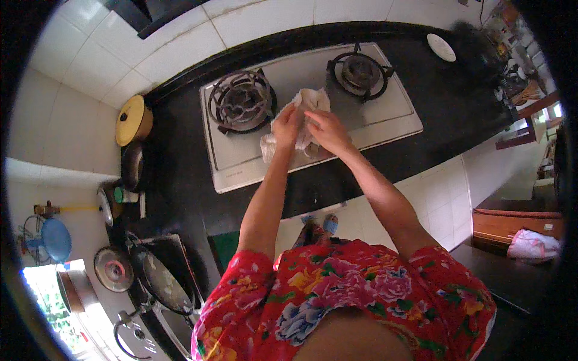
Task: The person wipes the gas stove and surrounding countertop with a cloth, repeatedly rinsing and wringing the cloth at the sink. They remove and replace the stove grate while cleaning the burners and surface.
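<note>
Both my hands are over the middle of a steel two-burner gas hob, between its burners. A crumpled whitish cloth lies under and around them. My left hand has its fingers bent at the cloth's upper part; whether it grips the fabric cannot be made out. Close to its right, my right hand has its index finger and thumb apart, pointing towards the left hand. To the left is a burner with stacked round pan supports; to the right, a burner with a single pan support.
A yellow lidded pot and a dark pan stand along the left wall. A wok sits at the sink, lower left. On the black countertop a white plate lies at the back right.
</note>
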{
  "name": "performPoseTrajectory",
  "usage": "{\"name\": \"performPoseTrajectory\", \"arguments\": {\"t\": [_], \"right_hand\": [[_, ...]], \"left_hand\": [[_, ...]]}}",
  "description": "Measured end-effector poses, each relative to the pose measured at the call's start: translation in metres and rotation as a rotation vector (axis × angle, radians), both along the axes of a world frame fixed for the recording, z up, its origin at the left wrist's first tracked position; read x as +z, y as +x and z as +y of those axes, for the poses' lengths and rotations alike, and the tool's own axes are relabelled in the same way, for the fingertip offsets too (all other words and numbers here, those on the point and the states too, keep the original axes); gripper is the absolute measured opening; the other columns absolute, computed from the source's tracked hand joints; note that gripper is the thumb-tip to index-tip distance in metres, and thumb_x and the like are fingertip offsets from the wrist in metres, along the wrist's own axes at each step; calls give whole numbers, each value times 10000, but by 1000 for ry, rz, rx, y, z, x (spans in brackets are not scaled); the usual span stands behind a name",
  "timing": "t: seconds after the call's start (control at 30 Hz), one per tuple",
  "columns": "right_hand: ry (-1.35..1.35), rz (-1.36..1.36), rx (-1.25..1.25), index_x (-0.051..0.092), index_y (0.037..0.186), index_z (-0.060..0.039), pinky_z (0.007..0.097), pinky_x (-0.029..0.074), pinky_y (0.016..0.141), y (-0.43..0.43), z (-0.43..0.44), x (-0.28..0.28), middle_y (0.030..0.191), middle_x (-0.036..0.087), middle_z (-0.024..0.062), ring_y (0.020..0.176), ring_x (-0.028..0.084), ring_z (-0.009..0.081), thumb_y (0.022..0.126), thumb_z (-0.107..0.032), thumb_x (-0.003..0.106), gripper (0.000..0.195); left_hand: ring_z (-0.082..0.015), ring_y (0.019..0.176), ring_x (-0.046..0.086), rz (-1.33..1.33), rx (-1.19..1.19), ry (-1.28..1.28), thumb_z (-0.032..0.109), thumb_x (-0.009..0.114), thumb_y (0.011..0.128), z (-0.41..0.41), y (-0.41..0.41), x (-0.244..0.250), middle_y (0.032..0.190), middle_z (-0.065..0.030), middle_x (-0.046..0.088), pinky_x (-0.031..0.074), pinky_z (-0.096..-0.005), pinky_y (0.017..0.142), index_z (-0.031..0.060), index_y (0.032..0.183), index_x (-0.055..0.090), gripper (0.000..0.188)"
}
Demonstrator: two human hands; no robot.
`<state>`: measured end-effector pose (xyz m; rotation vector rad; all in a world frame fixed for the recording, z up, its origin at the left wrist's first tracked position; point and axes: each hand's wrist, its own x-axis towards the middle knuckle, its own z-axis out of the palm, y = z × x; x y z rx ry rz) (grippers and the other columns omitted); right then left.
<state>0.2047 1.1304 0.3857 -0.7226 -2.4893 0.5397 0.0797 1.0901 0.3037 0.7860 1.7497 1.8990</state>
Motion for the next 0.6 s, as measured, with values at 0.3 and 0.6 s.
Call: {"name": "performPoseTrajectory", "arguments": {"t": [0.3,0.6], "right_hand": [[257,-358,-306,399,1275,-161,596,163,956,-92,72,-83,1307,298,288,1241,216,441,715,-563,550,706],[396,-301,257,531,1156,-103,434,255,995,-53,147,-79,1285,410,157,1231,338,278,814,-356,518,426]], "left_hand": [[-198,873,619,268,93,10,4,520,800,-67,6,8,954,-129,641,470,-283,738,19,1068,584,276],[-180,830,597,322,48,-3,-42,458,849,-49,-6,31,933,-105,624,462,-295,773,-29,1028,578,216]]}}
